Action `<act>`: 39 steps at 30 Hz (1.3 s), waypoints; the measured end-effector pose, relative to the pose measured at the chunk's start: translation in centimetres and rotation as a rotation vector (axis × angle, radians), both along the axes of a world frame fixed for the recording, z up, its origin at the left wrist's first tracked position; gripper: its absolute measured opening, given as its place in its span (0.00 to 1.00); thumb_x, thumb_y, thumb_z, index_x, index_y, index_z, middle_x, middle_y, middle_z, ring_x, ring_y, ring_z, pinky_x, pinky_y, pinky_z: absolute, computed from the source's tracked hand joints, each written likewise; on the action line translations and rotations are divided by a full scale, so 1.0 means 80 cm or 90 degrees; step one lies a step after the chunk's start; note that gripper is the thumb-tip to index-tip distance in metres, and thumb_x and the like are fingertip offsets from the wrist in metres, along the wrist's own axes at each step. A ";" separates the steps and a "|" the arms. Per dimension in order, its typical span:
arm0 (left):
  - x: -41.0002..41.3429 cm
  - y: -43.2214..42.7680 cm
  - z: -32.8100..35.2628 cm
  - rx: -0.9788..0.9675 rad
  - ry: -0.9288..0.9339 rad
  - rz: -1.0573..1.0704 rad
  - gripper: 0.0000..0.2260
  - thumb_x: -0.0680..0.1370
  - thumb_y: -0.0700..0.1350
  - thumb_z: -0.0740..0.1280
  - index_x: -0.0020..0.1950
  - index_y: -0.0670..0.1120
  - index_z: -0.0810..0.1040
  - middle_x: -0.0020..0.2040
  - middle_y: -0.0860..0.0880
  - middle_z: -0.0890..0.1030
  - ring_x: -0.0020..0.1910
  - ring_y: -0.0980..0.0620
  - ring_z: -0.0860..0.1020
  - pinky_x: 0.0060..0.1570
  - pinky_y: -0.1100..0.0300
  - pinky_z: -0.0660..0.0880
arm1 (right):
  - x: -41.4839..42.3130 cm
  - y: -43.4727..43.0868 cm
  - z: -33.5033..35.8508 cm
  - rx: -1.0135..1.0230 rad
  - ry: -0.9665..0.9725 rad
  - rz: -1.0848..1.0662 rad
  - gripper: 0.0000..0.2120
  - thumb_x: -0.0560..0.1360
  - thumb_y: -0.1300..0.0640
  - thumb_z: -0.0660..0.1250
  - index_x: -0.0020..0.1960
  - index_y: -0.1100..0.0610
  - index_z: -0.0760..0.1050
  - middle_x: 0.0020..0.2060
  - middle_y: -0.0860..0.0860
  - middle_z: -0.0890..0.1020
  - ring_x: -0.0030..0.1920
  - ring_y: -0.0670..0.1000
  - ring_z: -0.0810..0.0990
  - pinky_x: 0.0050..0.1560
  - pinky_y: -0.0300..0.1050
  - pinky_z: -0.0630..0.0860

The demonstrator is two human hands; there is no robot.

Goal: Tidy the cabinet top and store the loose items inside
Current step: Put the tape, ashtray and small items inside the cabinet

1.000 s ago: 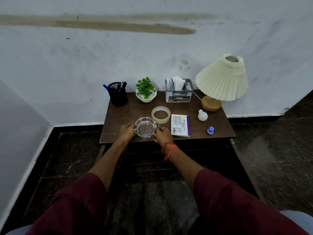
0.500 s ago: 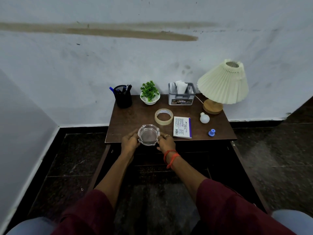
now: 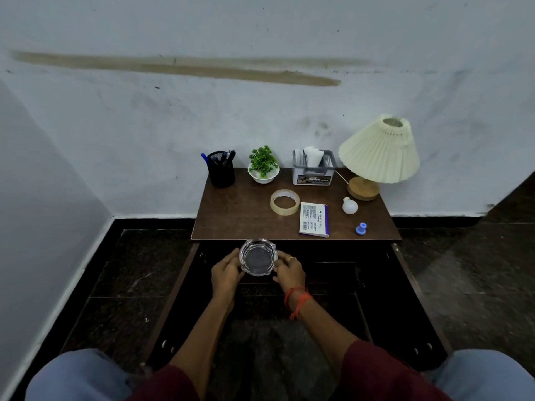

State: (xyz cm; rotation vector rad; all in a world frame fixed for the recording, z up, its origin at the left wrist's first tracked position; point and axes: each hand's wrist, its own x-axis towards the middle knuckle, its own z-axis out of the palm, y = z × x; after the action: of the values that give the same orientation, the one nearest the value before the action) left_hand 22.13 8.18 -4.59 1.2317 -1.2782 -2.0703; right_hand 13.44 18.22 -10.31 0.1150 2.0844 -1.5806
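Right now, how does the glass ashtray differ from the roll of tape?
The glass ashtray is clear; the roll of tape is opaque beige. The ashtray is held between the left hand and right hand, off the cabinet top; the tape lies flat on it. The ashtray has a solid base; the tape is an open ring. Both are round.

"OPEL" on the grey caddy [image 3: 314, 177]

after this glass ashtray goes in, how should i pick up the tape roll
Pinch the tape roll by its near-left wall from above, fingers inside the hole and thumb outside. It lies flat, hole up, and the small box sits close on its right.
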 end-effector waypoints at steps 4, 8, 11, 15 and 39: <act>0.010 -0.001 -0.009 0.004 -0.013 0.003 0.17 0.75 0.32 0.63 0.63 0.37 0.77 0.59 0.39 0.81 0.51 0.47 0.80 0.36 0.66 0.81 | 0.005 -0.002 -0.023 0.015 -0.009 0.002 0.12 0.63 0.50 0.62 0.42 0.39 0.80 0.46 0.48 0.85 0.50 0.49 0.83 0.57 0.53 0.79; 0.006 -0.013 -0.026 0.018 -0.037 -0.006 0.16 0.76 0.32 0.63 0.63 0.37 0.77 0.57 0.38 0.81 0.46 0.50 0.80 0.32 0.67 0.80 | 0.000 -0.010 -0.039 0.021 -0.027 0.005 0.10 0.64 0.52 0.63 0.39 0.38 0.78 0.47 0.49 0.85 0.50 0.49 0.83 0.57 0.54 0.79; -0.002 -0.025 -0.041 0.012 -0.067 -0.020 0.15 0.76 0.33 0.62 0.62 0.38 0.78 0.58 0.39 0.81 0.46 0.50 0.80 0.35 0.65 0.80 | -0.010 -0.021 -0.057 0.028 -0.043 0.015 0.10 0.65 0.52 0.63 0.39 0.38 0.78 0.47 0.49 0.85 0.50 0.50 0.83 0.57 0.54 0.79; -0.019 -0.042 -0.062 0.013 -0.094 -0.025 0.14 0.78 0.32 0.60 0.62 0.37 0.77 0.53 0.42 0.81 0.43 0.53 0.79 0.34 0.67 0.79 | -0.028 -0.039 -0.073 0.050 -0.071 0.044 0.12 0.66 0.54 0.61 0.39 0.39 0.78 0.49 0.50 0.85 0.52 0.52 0.83 0.58 0.54 0.79; -0.107 -0.141 -0.181 0.033 -0.204 0.049 0.21 0.79 0.41 0.62 0.71 0.39 0.66 0.69 0.40 0.72 0.66 0.39 0.72 0.68 0.43 0.69 | -0.103 -0.158 -0.158 0.072 -0.214 0.197 0.21 0.81 0.59 0.57 0.73 0.60 0.63 0.74 0.56 0.64 0.74 0.57 0.63 0.74 0.53 0.61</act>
State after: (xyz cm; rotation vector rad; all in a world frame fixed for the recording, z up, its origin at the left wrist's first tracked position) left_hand 13.60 -3.10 -19.10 1.6620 -1.2923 -1.9178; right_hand 5.22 5.62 -22.99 0.0859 1.8267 -1.1710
